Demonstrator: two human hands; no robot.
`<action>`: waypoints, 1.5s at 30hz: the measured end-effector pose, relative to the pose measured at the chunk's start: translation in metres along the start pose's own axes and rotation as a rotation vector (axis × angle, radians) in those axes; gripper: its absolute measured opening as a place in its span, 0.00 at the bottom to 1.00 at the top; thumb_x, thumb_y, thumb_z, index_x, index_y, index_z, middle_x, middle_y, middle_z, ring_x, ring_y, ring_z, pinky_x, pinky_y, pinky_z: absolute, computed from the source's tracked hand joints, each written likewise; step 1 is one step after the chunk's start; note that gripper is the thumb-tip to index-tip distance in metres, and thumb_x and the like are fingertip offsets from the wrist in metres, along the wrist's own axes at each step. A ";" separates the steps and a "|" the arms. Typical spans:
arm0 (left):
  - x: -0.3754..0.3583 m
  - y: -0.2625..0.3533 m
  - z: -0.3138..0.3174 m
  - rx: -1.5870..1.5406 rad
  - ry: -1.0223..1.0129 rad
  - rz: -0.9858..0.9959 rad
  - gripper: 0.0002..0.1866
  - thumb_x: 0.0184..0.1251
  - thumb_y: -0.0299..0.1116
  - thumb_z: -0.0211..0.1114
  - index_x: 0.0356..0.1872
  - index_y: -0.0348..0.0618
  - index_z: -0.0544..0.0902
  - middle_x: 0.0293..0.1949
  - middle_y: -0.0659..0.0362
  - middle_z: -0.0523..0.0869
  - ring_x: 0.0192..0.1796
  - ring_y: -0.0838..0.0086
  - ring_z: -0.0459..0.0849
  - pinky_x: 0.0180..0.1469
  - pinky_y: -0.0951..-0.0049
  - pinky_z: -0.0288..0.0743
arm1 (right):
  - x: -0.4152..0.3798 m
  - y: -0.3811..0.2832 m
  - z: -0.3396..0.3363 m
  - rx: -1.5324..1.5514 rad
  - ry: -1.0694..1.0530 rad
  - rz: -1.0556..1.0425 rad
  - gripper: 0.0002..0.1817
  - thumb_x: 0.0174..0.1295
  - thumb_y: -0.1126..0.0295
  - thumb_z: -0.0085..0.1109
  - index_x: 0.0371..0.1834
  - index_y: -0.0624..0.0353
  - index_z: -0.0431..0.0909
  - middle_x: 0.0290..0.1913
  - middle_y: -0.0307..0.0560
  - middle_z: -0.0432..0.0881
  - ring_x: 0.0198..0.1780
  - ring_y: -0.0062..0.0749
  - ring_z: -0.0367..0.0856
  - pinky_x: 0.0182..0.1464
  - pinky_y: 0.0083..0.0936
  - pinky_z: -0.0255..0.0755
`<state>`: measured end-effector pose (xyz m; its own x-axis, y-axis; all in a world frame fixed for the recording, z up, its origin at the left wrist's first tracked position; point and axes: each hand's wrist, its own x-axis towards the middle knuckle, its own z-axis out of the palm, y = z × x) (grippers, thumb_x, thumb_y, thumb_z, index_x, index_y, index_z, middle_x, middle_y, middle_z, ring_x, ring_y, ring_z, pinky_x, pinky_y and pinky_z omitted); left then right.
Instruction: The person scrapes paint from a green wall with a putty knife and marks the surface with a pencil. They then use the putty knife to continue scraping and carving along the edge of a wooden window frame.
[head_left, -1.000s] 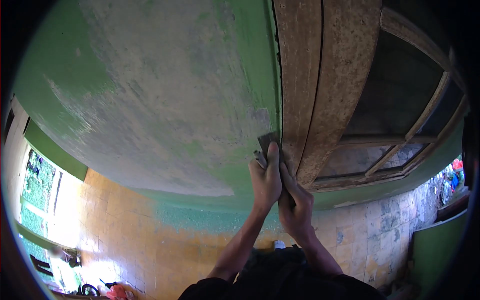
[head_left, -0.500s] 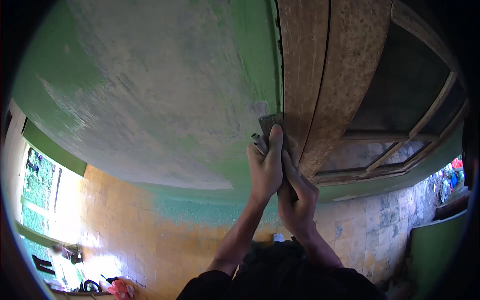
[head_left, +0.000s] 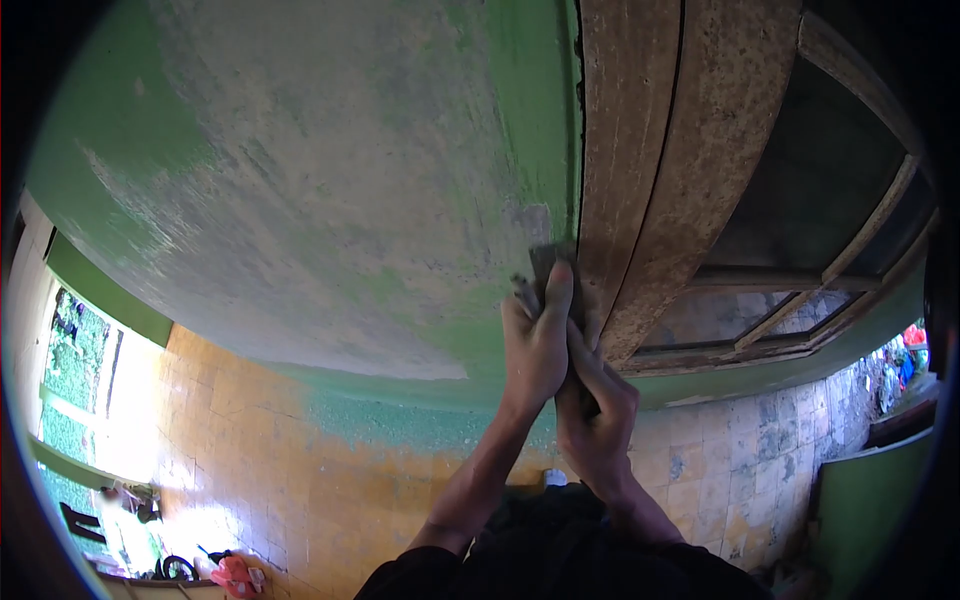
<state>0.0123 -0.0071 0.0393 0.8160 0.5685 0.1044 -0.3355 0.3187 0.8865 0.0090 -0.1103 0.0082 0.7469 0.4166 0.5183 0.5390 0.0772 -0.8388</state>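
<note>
Both of my hands are closed around a scraper [head_left: 545, 258], its dark, flat blade tipped up against the wall next to the wooden frame. My left hand [head_left: 535, 355] sits higher, with the thumb stretched along the scraper. A short, thin tube-like piece [head_left: 524, 296] sticks out between the thumb and fingers of that hand. Just below and to the right, my right hand [head_left: 598, 405] wraps the lower part of the tool, most of which the fingers hide. Around the blade, the wall [head_left: 330, 190] shows bare grey patches among green paint.
A worn brown wooden frame [head_left: 640, 130] runs up the right of the wall, beside a glazed window [head_left: 800, 190]. Yellowish floor tiles [head_left: 270, 430] lie below. At lower left are a red bag [head_left: 238, 575] and a bright opening [head_left: 125, 390]. A green panel [head_left: 875, 510] stands at lower right.
The scraper and both hands have shifted slightly right and down in view, and the blade is now blurred. The wall and frame have also slid a little to the right.
</note>
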 end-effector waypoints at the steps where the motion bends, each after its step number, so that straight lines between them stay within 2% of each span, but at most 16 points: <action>1: -0.003 0.002 0.000 0.007 0.015 -0.014 0.23 0.83 0.46 0.54 0.30 0.38 0.77 0.16 0.59 0.77 0.14 0.76 0.75 0.16 0.73 0.70 | -0.003 -0.002 0.001 0.006 0.006 0.004 0.25 0.61 0.86 0.58 0.64 0.65 0.80 0.47 0.68 0.86 0.47 0.49 0.91 0.43 0.31 0.80; 6: -0.003 -0.016 -0.004 -0.007 0.051 -0.007 0.25 0.82 0.46 0.56 0.25 0.38 0.78 0.16 0.59 0.77 0.16 0.78 0.75 0.17 0.75 0.68 | -0.009 0.014 0.004 -0.083 0.033 -0.106 0.24 0.61 0.85 0.58 0.64 0.65 0.80 0.45 0.67 0.86 0.44 0.47 0.91 0.40 0.30 0.78; 10: 0.005 0.016 0.005 0.000 -0.058 0.024 0.20 0.83 0.43 0.55 0.30 0.40 0.75 0.16 0.60 0.76 0.13 0.77 0.74 0.14 0.74 0.69 | 0.002 -0.007 0.003 0.007 0.047 -0.025 0.24 0.61 0.85 0.58 0.63 0.66 0.80 0.44 0.67 0.87 0.43 0.47 0.91 0.40 0.31 0.79; 13: -0.001 -0.013 -0.005 0.018 -0.006 0.005 0.20 0.83 0.44 0.55 0.30 0.41 0.75 0.16 0.60 0.76 0.13 0.77 0.73 0.14 0.74 0.69 | -0.007 0.001 0.005 -0.012 0.049 -0.020 0.24 0.61 0.85 0.58 0.63 0.66 0.80 0.43 0.67 0.87 0.42 0.47 0.91 0.40 0.32 0.79; 15: 0.004 -0.010 0.000 -0.002 -0.017 0.043 0.20 0.83 0.44 0.55 0.30 0.41 0.76 0.16 0.60 0.76 0.13 0.77 0.73 0.15 0.74 0.69 | -0.012 0.012 0.003 -0.064 0.044 -0.064 0.24 0.61 0.85 0.57 0.63 0.66 0.80 0.43 0.66 0.87 0.41 0.46 0.91 0.40 0.33 0.79; 17: 0.003 0.005 0.006 0.017 -0.025 0.045 0.20 0.83 0.44 0.54 0.30 0.41 0.76 0.15 0.60 0.76 0.13 0.76 0.74 0.15 0.74 0.69 | 0.003 -0.009 0.000 -0.040 0.036 -0.019 0.24 0.61 0.85 0.57 0.63 0.66 0.80 0.43 0.66 0.87 0.42 0.46 0.91 0.40 0.32 0.79; 20: 0.002 0.005 0.005 0.028 -0.018 0.011 0.21 0.83 0.44 0.54 0.30 0.40 0.76 0.15 0.60 0.76 0.13 0.76 0.73 0.15 0.74 0.69 | 0.001 -0.006 0.000 -0.028 0.030 0.023 0.24 0.61 0.85 0.57 0.63 0.65 0.80 0.43 0.67 0.87 0.43 0.47 0.91 0.42 0.31 0.79; 23: -0.004 -0.025 -0.008 0.006 0.009 -0.036 0.21 0.83 0.45 0.54 0.30 0.39 0.77 0.15 0.59 0.76 0.13 0.75 0.74 0.15 0.73 0.69 | -0.008 0.005 -0.001 -0.019 0.018 0.044 0.24 0.61 0.85 0.58 0.63 0.65 0.80 0.44 0.67 0.87 0.45 0.47 0.91 0.43 0.31 0.80; 26: -0.009 -0.005 -0.005 -0.065 -0.010 -0.136 0.22 0.83 0.45 0.54 0.30 0.39 0.77 0.14 0.59 0.75 0.13 0.75 0.74 0.15 0.73 0.69 | -0.014 -0.002 0.002 -0.010 0.027 0.039 0.24 0.61 0.85 0.57 0.63 0.65 0.80 0.45 0.68 0.86 0.45 0.45 0.91 0.44 0.30 0.80; 32: -0.008 -0.024 -0.010 -0.022 0.009 -0.019 0.24 0.82 0.45 0.56 0.27 0.37 0.79 0.15 0.60 0.76 0.14 0.77 0.75 0.16 0.74 0.68 | -0.021 0.012 0.004 -0.005 0.027 0.048 0.23 0.63 0.85 0.56 0.63 0.65 0.80 0.46 0.67 0.87 0.47 0.45 0.91 0.45 0.31 0.80; 38: -0.008 -0.016 -0.009 0.002 0.043 -0.076 0.25 0.82 0.45 0.56 0.24 0.38 0.78 0.15 0.61 0.76 0.14 0.78 0.74 0.16 0.75 0.66 | -0.023 0.017 0.010 -0.012 0.030 0.034 0.24 0.62 0.86 0.55 0.63 0.66 0.80 0.46 0.66 0.87 0.47 0.45 0.91 0.44 0.30 0.79; 41: -0.002 -0.041 -0.020 0.025 0.015 -0.001 0.23 0.83 0.46 0.54 0.28 0.38 0.77 0.14 0.59 0.76 0.13 0.76 0.74 0.14 0.73 0.69 | -0.023 0.025 0.011 -0.027 0.034 -0.003 0.24 0.62 0.86 0.55 0.63 0.66 0.80 0.46 0.67 0.87 0.48 0.47 0.90 0.44 0.31 0.79; 42: 0.004 -0.033 -0.016 0.032 0.001 0.032 0.23 0.83 0.46 0.55 0.28 0.39 0.77 0.14 0.59 0.76 0.13 0.76 0.74 0.14 0.73 0.68 | -0.020 0.027 0.011 -0.028 0.036 -0.025 0.24 0.62 0.86 0.54 0.63 0.66 0.80 0.46 0.68 0.86 0.49 0.48 0.90 0.44 0.31 0.80; 45: 0.002 -0.010 -0.003 0.025 -0.011 0.060 0.23 0.82 0.46 0.56 0.28 0.40 0.77 0.15 0.60 0.76 0.13 0.77 0.74 0.14 0.73 0.68 | 0.005 -0.006 0.001 -0.056 -0.034 0.086 0.24 0.62 0.86 0.54 0.63 0.66 0.80 0.47 0.69 0.86 0.50 0.50 0.90 0.45 0.32 0.80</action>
<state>0.0160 -0.0067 0.0287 0.8000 0.5775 0.1625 -0.3720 0.2651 0.8896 0.0092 -0.1079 0.0153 0.7778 0.4505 0.4383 0.4953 -0.0100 -0.8687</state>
